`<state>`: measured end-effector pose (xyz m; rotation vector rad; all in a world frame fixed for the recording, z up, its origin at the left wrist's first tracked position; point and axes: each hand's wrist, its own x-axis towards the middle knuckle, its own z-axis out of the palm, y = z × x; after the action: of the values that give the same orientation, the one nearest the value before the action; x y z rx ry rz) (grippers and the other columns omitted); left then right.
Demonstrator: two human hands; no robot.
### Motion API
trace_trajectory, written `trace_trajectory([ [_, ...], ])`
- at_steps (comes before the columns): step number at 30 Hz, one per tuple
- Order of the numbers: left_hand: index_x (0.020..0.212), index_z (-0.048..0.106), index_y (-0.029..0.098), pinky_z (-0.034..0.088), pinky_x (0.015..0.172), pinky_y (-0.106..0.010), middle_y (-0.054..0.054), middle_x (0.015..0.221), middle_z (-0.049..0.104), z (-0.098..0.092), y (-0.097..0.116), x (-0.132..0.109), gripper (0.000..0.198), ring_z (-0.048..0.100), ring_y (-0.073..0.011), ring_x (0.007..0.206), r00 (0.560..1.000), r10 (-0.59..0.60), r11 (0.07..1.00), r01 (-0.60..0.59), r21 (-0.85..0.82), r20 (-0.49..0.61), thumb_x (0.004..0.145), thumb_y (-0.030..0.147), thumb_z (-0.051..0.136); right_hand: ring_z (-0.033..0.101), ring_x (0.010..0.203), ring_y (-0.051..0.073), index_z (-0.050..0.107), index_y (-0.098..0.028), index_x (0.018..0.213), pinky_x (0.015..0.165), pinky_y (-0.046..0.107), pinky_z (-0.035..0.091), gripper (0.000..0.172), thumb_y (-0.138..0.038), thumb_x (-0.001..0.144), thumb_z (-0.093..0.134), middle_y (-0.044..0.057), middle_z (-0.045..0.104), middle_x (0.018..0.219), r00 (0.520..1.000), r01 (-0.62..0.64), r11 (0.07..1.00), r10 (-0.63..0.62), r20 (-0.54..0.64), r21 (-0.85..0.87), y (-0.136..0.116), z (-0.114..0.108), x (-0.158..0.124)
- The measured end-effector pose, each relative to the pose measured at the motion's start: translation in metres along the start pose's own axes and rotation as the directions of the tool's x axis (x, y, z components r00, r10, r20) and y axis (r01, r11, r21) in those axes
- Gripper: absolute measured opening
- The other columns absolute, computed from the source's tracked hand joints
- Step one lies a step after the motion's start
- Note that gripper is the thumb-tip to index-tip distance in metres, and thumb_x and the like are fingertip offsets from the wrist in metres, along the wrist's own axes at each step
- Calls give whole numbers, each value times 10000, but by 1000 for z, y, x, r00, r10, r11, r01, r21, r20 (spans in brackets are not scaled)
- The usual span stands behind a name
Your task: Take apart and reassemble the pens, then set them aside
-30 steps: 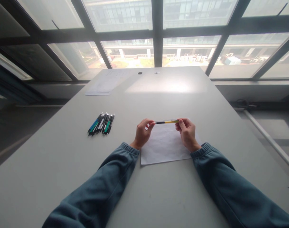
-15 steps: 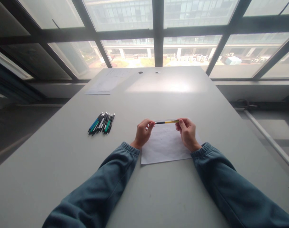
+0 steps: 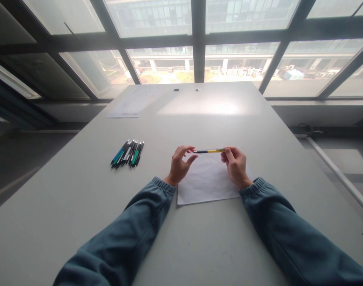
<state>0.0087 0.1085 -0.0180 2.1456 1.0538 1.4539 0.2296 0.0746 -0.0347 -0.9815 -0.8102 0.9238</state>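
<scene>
A yellow and black pen (image 3: 210, 151) is held level above a white sheet of paper (image 3: 209, 178). My right hand (image 3: 235, 165) pinches its right end between thumb and fingers. Around the pen's dark tip, at the left, my left hand (image 3: 179, 163) has its thumb and fingers spread apart. Whether a fingertip of it still touches the tip I cannot tell. The paper lies on the table below both hands, and its right part is partly hidden by my right hand.
Several pens (image 3: 127, 154) in black, green, blue and white lie side by side on the white table (image 3: 80, 198), left of my hands. More paper (image 3: 127, 105) lies at the far left. Two round holes are near the far edge, before the windows.
My left thumb and fingers have parted and let go of the pen's tip end. My right hand keeps its hold, and the pen stays nearly in place.
</scene>
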Motion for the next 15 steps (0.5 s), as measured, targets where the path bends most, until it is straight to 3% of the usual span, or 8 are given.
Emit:
trace_trajectory([
  [6,1069,672,219,494,730,-309,-41,949,712,-1,3,1,239,628,-178,877,1000,28,999,-28,14,5,881,345,751,533,568,124,682,-180,910,544,277,415,267,-439,868,735,-3,612,634,1000,7,1000,-7,4,0,0,0,0],
  [15,942,694,213,492,721,-314,-31,873,697,-1,5,3,57,614,-176,839,1000,30,999,-30,13,-1,938,267,677,536,570,127,676,-185,906,547,279,416,266,-440,863,738,-6,609,632,1000,1,1000,-1,7,4,0,0,0],
])
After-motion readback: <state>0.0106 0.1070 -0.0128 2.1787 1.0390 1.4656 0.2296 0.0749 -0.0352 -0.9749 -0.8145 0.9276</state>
